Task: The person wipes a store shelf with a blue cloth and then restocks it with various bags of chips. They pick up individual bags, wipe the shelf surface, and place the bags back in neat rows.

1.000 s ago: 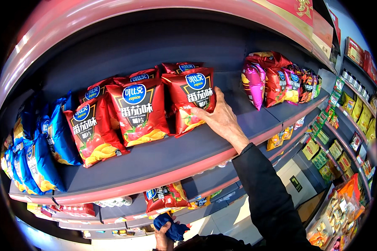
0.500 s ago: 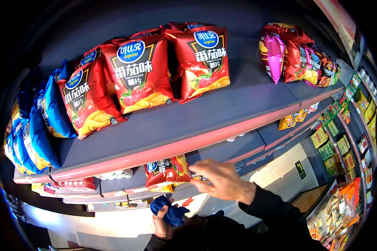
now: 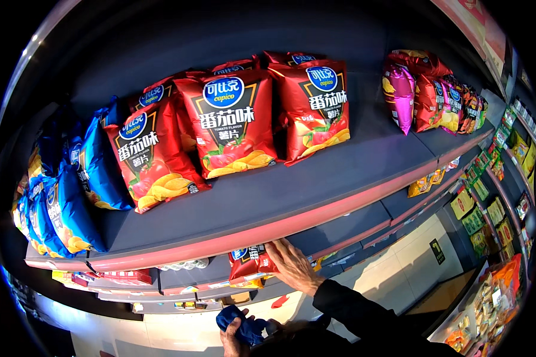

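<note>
My right hand [image 3: 295,269] reaches to the shelf below the top one, fingers stretched out along the right side of a red chip bag [image 3: 244,266]. The hand covers part of that bag, and its fingertips lie close under the upper shelf's pink edge. Lower down, my left hand [image 3: 233,337] is closed around a bunched dark blue cloth [image 3: 242,324], thumb on top. On the upper shelf [image 3: 315,178] stand several red chip bags [image 3: 235,128] with tomato pictures, and blue chip bags [image 3: 68,208] are at its left end.
Purple and red snack bags [image 3: 426,98] lie at the upper shelf's right end. The pink shelf edge [image 3: 232,242] runs just above my right hand. A cardboard box [image 3: 443,300] stands on the floor at right, beside a heap of packaged goods [image 3: 488,303]. Stocked side shelves [image 3: 479,220] rise beyond.
My right hand has come down flat against the red chip bag's right side, its fingers straighter than before. The left hand still holds the blue cloth. The whole view has shifted somewhat.
</note>
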